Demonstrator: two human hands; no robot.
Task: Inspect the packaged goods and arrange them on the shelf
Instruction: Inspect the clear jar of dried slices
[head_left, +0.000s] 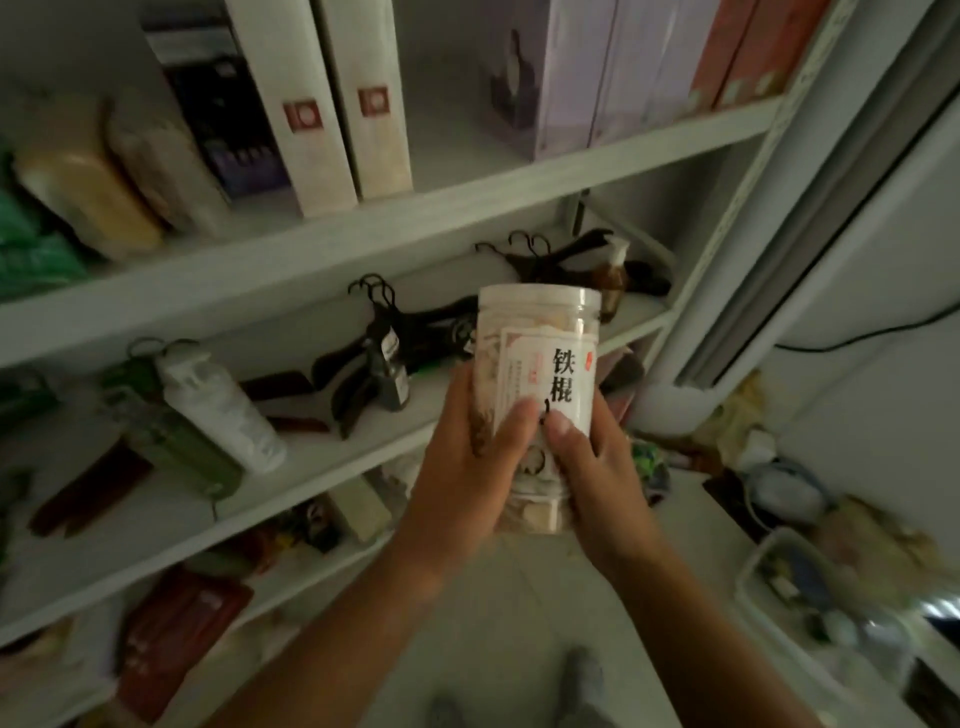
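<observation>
Because the label is turned squarely toward the person's eyes, the jar (537, 364) reads as being under inspection and not yet shelved. It is held upright in the air in front of the white shelf (363, 221), level with its middle board and touching none of them. It is a clear plastic jar with a white lid (540, 300); pale, dry slices show through the wall near its base. The left hand (462, 467) wraps the lower left side and the right hand (589, 470) wraps the lower right. Both are curled round the jar, with thumbs pressed on the front, a two-handed grip that steadies the print for reading.

On the label (545, 371), two large black characters run downward, 铁棍. The thumbs cover whatever comes below them. A small red seal sits at the label's top right, and the fine print beside it is too small to read.

Behind the jar, black hangers (382, 332) lie on the middle board with a white bottle (221, 410) to their left. On the board above, two tall white boxes (311, 119) each carry a red square emblem, too blurred to read. Judging by the gaps, the bare stretch of upper board to the right of those boxes looks the likeliest place for it.
</observation>
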